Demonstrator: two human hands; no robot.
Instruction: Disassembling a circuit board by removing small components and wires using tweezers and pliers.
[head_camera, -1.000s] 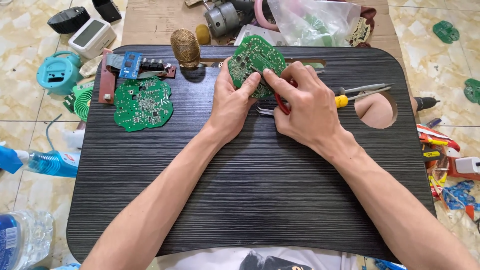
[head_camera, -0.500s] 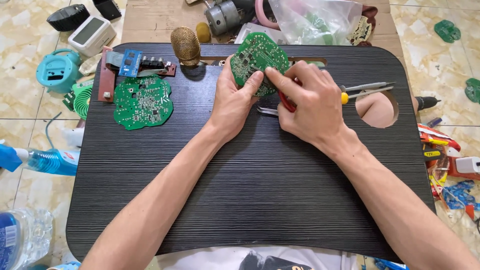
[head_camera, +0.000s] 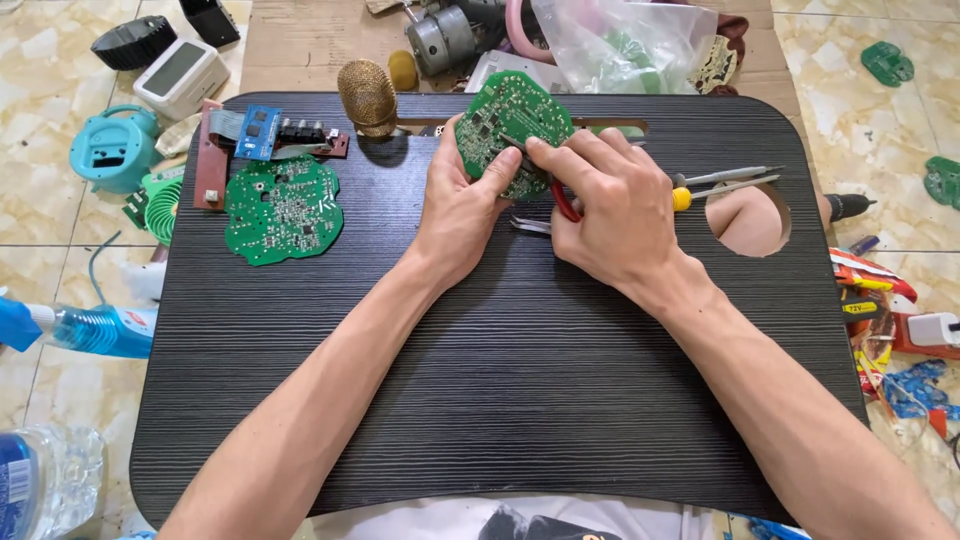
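Lap desk (head_camera: 480, 400) lying on floor. Round circuit board (head_camera: 508, 135) sitting at far centre of desk, left hand (head_camera: 462, 205) left of it, right hand (head_camera: 610, 205) right. Second circuit board (head_camera: 284, 208) lying far left on desk. Screwdriver (head_camera: 725, 185) lying right of right hand. Spray bottle (head_camera: 80, 328) lying left, off desk.

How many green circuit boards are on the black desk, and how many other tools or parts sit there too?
Green circuit boards: 2, one in the left hand and right hand at, one lying flat
Blue-and-brown small boards: 1 cluster
Gold mesh microphone head: 1
Yellow-handled screwdriver: 1
Total: 5
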